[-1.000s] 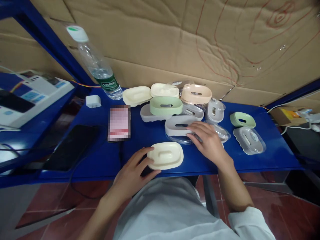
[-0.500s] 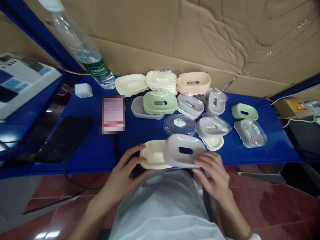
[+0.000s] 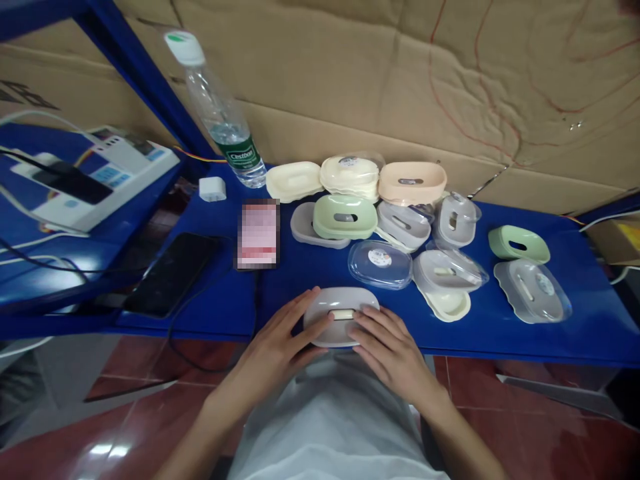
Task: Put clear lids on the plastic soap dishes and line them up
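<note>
Since the earlier frame, the gray dish has moved left and down over the cream base, now levelled out; a cream ridge shows through its slot. The dish lies at the near edge of the blue table, in front of the wearer.

Grip, left hand: fingers spread over the left end of the dish, one tip at the far rim, one beside the slot, thumb at the near side; the dish end is held between them. Grip, right hand: fingers slightly apart, tips on the top of the right end, thumb low at the near rim; the dish is held here too. Pressure: cannot tell.

Behind the dish, a clear lid with a round label lies flat. To its right, a second gray dish, partly under a tilted clear cover, overlaps a cream piece. Farther back: green dish overlapping a gray piece, and a peach dish. Right side: small green dish beside a gray dish with clear cover.

Left side: pixelated pink item, black phone, white charger, upright water bottle.
</note>
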Tool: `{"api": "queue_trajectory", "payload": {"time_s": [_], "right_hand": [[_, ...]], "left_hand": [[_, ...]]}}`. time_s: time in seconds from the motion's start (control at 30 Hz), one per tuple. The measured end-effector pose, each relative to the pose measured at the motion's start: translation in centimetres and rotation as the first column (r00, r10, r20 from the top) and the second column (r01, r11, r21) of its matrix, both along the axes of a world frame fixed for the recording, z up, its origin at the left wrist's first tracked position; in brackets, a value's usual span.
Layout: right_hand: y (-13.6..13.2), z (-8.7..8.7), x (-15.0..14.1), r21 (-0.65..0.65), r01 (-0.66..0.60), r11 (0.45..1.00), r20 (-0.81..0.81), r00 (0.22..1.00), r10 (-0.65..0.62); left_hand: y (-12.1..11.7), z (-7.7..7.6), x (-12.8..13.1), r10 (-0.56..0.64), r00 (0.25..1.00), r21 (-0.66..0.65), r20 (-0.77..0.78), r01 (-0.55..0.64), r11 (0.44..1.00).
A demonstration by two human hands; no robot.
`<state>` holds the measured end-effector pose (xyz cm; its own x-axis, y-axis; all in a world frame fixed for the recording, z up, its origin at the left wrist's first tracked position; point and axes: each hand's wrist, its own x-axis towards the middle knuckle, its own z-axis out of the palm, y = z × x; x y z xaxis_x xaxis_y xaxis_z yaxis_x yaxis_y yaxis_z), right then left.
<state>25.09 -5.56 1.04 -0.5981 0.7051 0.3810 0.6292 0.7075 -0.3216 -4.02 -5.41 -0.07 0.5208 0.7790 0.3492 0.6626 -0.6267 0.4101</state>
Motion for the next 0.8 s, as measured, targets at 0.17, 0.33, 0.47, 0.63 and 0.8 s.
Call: {"api": "queue_trajectory", "payload": {"time_s": [0.17, 0.33, 0.47, 0.63, 0.8], "right_hand": [[-0.2, -0.4, 0.1, -0.001, 0.045, 0.999, 0.037, 0.998, -0.045], [-0.2, -0.4, 1.1, -0.012, -0.009, 1.0, -0.051, 0.999, 0.008], [-0.2, 0.4, 2.1, 0.037, 0.007, 0.999, -0.261, 0.965, 0.003], [-0.8, 2.0, 6.7, -0.013, 0.637, 0.771, -0.567, 0.63, -0.531], [-0.1, 3.5, 18.4, -0.026, 0.98, 0.196, -0.696, 0.123, -0.707]], "left_hand": [[0.0, 0.0, 0.0, -0.007, 0.997, -0.031, 0.081, 0.009, 0.999], [-0.7, 0.5, -0.1, -0.02, 0.986, -0.091, 0.167, 0.036, 0.995], [-0.2, 1.1, 0.4, -0.046, 0.983, -0.074, 0.179, 0.06, 0.995], [1.8, 0.0, 1.9, 0.049, 0.999, 0.067, 0.003, -0.049, 0.997], [2.5, -0.9, 3.1, 0.099, 0.992, 0.124, -0.079, -0.089, 0.988]]}}
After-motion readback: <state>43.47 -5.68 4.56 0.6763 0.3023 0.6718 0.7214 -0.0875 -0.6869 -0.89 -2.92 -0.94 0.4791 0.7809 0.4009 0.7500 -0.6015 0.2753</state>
